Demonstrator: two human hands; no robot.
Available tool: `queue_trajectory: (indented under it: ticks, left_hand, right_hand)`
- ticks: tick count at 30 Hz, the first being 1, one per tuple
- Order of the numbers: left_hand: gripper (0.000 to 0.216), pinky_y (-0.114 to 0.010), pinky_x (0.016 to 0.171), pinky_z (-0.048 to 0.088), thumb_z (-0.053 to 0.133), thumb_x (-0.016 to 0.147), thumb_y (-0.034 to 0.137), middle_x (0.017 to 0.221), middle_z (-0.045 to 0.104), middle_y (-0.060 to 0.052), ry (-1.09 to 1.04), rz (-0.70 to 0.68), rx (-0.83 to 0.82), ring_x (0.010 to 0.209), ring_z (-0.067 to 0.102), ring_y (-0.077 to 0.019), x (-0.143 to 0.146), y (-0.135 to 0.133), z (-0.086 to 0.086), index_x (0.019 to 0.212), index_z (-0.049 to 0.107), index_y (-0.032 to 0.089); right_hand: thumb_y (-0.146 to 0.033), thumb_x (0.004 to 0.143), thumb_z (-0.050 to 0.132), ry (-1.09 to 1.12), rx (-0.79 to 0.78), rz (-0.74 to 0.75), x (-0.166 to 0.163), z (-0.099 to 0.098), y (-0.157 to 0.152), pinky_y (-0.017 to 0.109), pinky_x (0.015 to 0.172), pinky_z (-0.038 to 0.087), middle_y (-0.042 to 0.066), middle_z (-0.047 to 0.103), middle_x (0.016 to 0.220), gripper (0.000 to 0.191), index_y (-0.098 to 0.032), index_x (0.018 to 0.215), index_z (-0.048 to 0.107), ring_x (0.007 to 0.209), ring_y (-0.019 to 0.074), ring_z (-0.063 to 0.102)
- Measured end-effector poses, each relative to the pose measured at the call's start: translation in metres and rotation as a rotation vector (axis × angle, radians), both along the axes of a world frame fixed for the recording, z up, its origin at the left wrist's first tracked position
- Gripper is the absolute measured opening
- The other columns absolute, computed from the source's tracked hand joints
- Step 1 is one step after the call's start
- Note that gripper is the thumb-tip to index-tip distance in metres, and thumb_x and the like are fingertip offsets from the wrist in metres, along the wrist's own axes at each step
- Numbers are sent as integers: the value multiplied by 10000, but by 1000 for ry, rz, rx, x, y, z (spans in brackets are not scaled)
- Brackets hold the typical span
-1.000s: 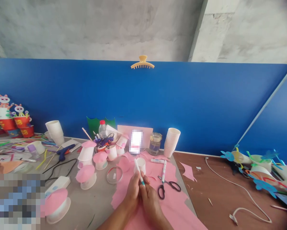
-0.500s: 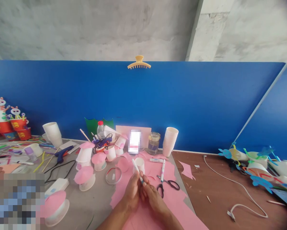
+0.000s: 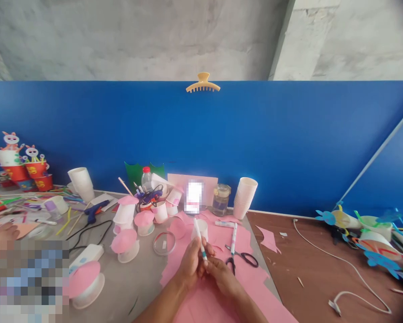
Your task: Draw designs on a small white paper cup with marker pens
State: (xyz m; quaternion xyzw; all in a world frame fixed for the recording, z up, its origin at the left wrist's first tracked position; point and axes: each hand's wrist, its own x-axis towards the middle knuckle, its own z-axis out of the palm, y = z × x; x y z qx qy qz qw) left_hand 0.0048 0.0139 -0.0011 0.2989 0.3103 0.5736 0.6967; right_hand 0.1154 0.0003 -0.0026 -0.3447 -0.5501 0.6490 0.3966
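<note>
A white marker [image 3: 197,228] with a teal band stands tilted between my two hands, its white end pointing up and away. My left hand [image 3: 188,264] is closed around its middle. The fingertips of my right hand [image 3: 219,272] pinch the lower end, near the teal band. Just behind the marker is a white paper cup [image 3: 204,228], partly hidden by it. Under my hands spreads pink paper [image 3: 201,305] with cut edges. To the right lie black-handled scissors [image 3: 248,259] and another white marker [image 3: 234,237].
Left are several pink-topped cup pieces [image 3: 123,242], a tape roll [image 3: 164,243] and a blue glue gun [image 3: 95,211]. Behind stand a lit phone [image 3: 193,197], a glass jar [image 3: 220,199] and stacked cups [image 3: 245,197]. A co-worker's hand [image 3: 2,237] rests far left; a white cable [image 3: 342,258] lies right.
The view has turned slightly, so everything sits further right. More of the marker's teal end shows between my hands. The co-worker's hand at the left edge shows more fully.
</note>
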Motion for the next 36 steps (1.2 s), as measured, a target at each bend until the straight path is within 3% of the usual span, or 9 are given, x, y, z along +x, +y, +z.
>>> queue_trajectory:
  ticks: [4, 8, 12, 16, 19, 22, 27, 32, 36]
  left_hand:
    - [367, -212, 504, 443, 584, 814, 542, 722, 640, -12, -58, 54, 45, 555, 576, -103, 3, -1, -2, 765, 504, 188]
    - [364, -247, 590, 471, 592, 813, 541, 722, 634, -18, -74, 79, 83, 650, 604, -139, 4, 0, -5, 772, 516, 187]
    - [394, -223, 525, 452, 633, 771, 568, 712, 627, -2, -133, 6, 12, 576, 577, -115, -1, 2, -6, 782, 506, 196]
    - [410, -202, 421, 428, 644, 749, 587, 720, 625, 27, -167, -125, -84, 407, 463, -56, -8, 5, -7, 821, 499, 211]
    - [410, -183, 324, 379, 625, 760, 592, 723, 634, 32, -108, -156, -123, 322, 370, -25, -11, 6, -7, 855, 502, 212]
    - [425, -164, 232, 272, 596, 769, 611, 719, 632, 35, -87, -174, -112, 260, 289, -7, -11, 7, -8, 851, 497, 206]
    - [363, -165, 314, 329, 659, 759, 526, 705, 627, 18, -201, -62, -47, 374, 472, -62, -3, 3, -8, 798, 490, 207]
    - [325, -253, 554, 469, 717, 738, 456, 679, 635, -16, -220, 49, -64, 610, 615, -153, -3, 5, 2, 747, 542, 182]
    - [273, -305, 726, 506, 774, 702, 347, 669, 642, 6, -334, 333, -17, 682, 645, -155, -25, 18, 14, 714, 561, 177]
  right_hand:
    - [-392, 814, 581, -413, 270, -287, -3, -3, -3, 311, 654, 398, 80, 660, 720, 291, -165, 648, 657, 708, 232, 583]
    - [-329, 799, 586, -511, 437, -441, -6, 1, -7, 351, 754, 396, 122, 688, 839, 172, -201, 803, 701, 843, 288, 603]
    - [-447, 803, 582, -380, 160, -233, -2, 6, -6, 311, 668, 397, 79, 663, 721, 300, -179, 695, 663, 722, 234, 588]
    - [-600, 802, 532, 40, -113, 31, 1, 5, -4, 252, 560, 355, 31, 584, 590, 499, -148, 614, 627, 530, 127, 487]
    - [-574, 729, 647, 249, -251, 80, -1, 0, -3, 227, 521, 356, 48, 620, 652, 446, -131, 670, 659, 522, 108, 497]
    - [-554, 668, 727, 252, -300, 83, -2, -4, -1, 220, 505, 367, 48, 623, 663, 428, -135, 630, 649, 520, 99, 497]
    - [-597, 736, 625, 6, -132, 48, 1, 0, 2, 267, 571, 396, 23, 562, 605, 461, -169, 577, 560, 551, 132, 502]
    - [-319, 798, 481, -506, 294, -247, -2, -3, -3, 283, 583, 337, 27, 541, 623, 224, -205, 606, 476, 609, 174, 495]
    - [-204, 704, 485, -743, 467, -383, -10, -12, -9, 264, 545, 281, 17, 512, 628, 189, -225, 585, 339, 589, 158, 466]
